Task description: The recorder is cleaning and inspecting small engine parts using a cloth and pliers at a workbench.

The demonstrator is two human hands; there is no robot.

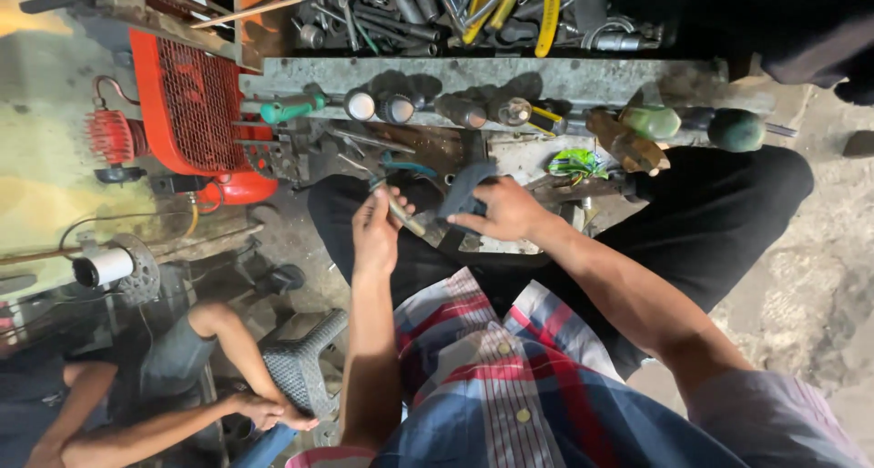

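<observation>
We look down on a cluttered workshop counter (583, 78) with screwdrivers (473, 111) lined along its near edge. Our left hand (375, 227) pinches a small metal tool (403, 215); our right hand (503, 211) grips a dark cloth (464, 188) just beside it, over our lap.

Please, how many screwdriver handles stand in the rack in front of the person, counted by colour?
Green handles: 3
Dark handles: 4
Black and yellow handle: 1
Brown wooden handle: 1
Total: 9
</observation>
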